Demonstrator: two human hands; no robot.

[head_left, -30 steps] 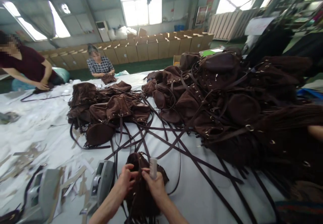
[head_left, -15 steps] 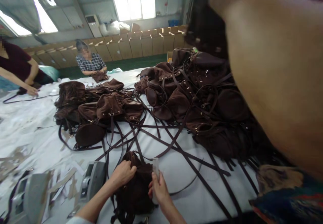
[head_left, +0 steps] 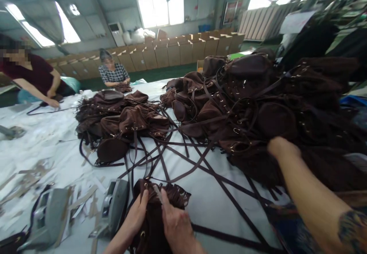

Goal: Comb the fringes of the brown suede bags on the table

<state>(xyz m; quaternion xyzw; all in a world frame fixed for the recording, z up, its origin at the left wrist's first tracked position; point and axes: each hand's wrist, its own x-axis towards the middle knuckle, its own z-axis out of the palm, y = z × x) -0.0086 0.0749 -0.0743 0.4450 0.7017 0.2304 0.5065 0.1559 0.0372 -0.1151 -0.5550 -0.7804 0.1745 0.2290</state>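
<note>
A dark brown suede fringed bag (head_left: 156,212) lies on the white table (head_left: 206,200) right in front of me. My left hand (head_left: 137,215) grips the bag's left side near its opening, fingers curled on the suede. Touching the bag's top, my right hand (head_left: 175,225) pinches a small pale tube (head_left: 157,193) between its fingers. Long brown straps (head_left: 183,170) run from the bag toward the piles behind it.
A big heap of brown bags (head_left: 252,101) fills the right; another person's hand (head_left: 282,148) rests on it. A smaller heap (head_left: 123,120) lies at centre left. Two grey devices (head_left: 114,204) (head_left: 48,215) and paper scraps sit at left. Two people (head_left: 113,72) (head_left: 31,78) work at the far side.
The other person's arm, which filled the upper right half a second ago, has come down onto the big heap. My hands have shifted on the bag, the pale tube now tilted lower.
</note>
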